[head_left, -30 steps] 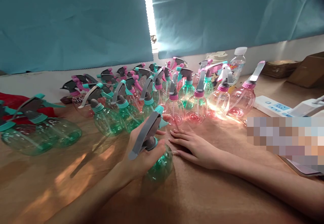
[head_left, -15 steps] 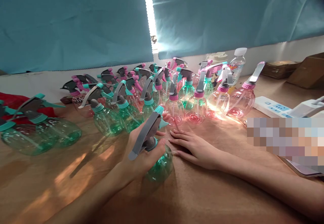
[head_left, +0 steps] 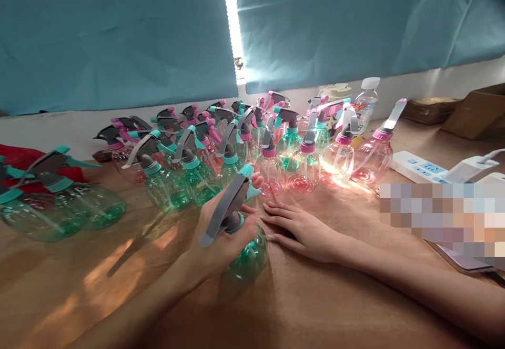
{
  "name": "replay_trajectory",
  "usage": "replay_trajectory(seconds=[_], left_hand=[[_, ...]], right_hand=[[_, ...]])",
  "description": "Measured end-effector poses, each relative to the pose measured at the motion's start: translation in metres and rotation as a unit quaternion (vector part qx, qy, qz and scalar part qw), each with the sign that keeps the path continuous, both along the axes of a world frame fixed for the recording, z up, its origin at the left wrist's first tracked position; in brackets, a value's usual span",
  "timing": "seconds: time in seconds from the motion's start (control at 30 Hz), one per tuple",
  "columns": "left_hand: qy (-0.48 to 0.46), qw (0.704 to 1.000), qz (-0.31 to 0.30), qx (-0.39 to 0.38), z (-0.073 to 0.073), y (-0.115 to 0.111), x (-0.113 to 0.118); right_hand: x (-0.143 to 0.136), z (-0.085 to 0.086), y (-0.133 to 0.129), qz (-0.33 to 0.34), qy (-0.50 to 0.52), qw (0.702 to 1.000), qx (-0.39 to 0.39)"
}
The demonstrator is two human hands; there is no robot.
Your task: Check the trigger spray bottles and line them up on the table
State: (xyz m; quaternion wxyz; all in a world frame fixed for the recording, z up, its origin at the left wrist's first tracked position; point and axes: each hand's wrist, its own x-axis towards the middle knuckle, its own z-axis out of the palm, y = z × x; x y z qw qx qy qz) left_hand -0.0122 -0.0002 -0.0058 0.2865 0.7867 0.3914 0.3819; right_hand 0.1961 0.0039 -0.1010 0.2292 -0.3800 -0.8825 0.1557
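Observation:
My left hand (head_left: 215, 236) is wrapped around the neck of a green spray bottle (head_left: 249, 257) with a grey and turquoise trigger head, which stands on the brown table (head_left: 315, 307). To the right of that bottle, my right hand (head_left: 303, 231) lies flat on the table with its fingers stretched out, holding nothing. Just beyond my hands are several more spray bottles, among them a green one (head_left: 201, 183) and a pink one (head_left: 270, 173). Two green spray bottles (head_left: 92, 204) stand at the far left.
At the right lie a white power strip (head_left: 414, 166) with a plug in it and a phone-like device (head_left: 457, 259), partly blurred out. Behind are cardboard boxes (head_left: 475, 112), a clear bottle with a white cap (head_left: 366, 102) and blue curtains (head_left: 118, 33). Red cloth (head_left: 31, 162) sits at the left.
Both hands keep their places, the left still around the green spray bottle. The view has shifted slightly, so things at the right appear a little further left.

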Motion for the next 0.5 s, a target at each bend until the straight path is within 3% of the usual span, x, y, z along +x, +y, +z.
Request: replay_trajectory(seconds=[0.23,0.5], left_hand=[[0.002,1.0,0.021,-0.002,-0.0067,0.0005,-0.0021],[-0.001,1.0,0.014,-0.003,0.0009,-0.0008,0.0009]], right_hand=[[0.0004,-0.0004,0.0002,0.001,-0.01,1.0,0.006],[0.0006,-0.0005,0.0001,0.004,0.009,1.0,-0.003]])
